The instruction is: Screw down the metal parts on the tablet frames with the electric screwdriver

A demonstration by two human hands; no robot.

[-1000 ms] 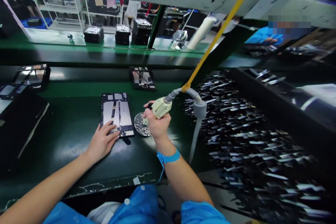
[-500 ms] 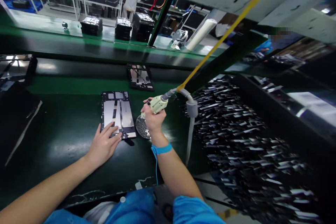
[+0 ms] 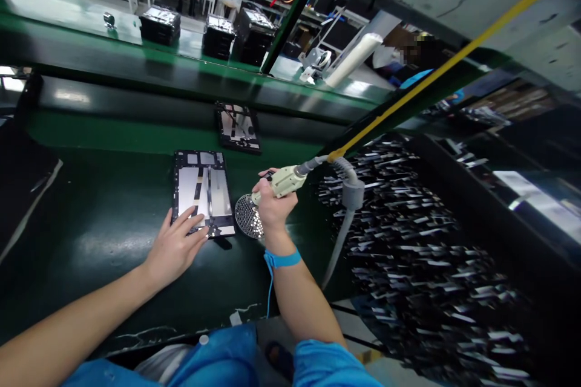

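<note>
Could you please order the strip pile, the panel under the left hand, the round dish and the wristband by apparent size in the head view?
1. Strip pile
2. Panel
3. Round dish, partly hidden
4. Wristband

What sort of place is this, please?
Probably an electronics workshop: an uncovered tablet-like device lies on a green bench, the right hand holds a corded tool, and black stacks stand behind.

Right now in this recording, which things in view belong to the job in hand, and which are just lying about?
In use:
- dark-framed panel, under the left hand
- cream corded tool, gripped in the right hand
- speckled disc beside the panel, probably

Apparently just lying about:
- second panel, farther back
- black stacks on the far shelf
- white roll
</note>
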